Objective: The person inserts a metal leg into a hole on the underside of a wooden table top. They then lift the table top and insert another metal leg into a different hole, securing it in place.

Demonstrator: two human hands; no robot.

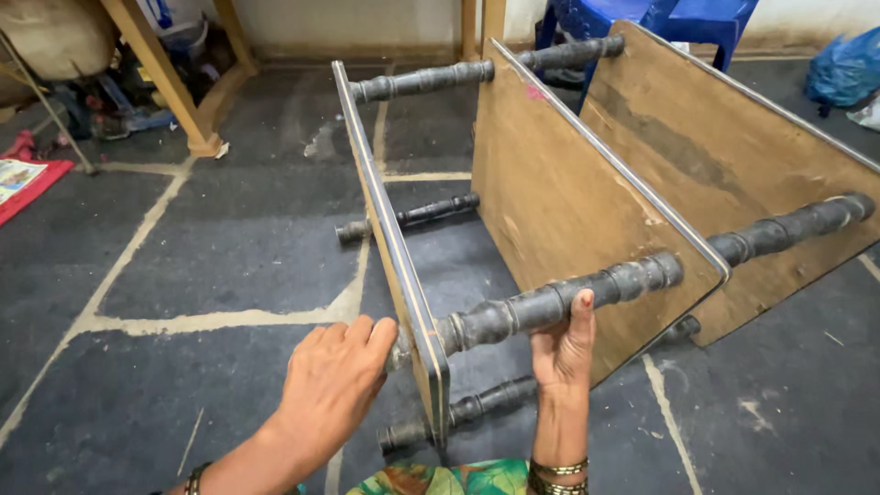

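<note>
The person's 2 hands are bare, with no gloves and no sleeves reaching the forearms. The left hand (335, 376) has a thin dark bracelet with small gold beads at its wrist, near the bottom edge. The right hand (564, 344) shows a thumbnail painted reddish, and its wrist wears 2 or 3 stacked gold-coloured bangles. At the near edge, between the arms, lies a patch of garment printed in green, orange and teal.
</note>
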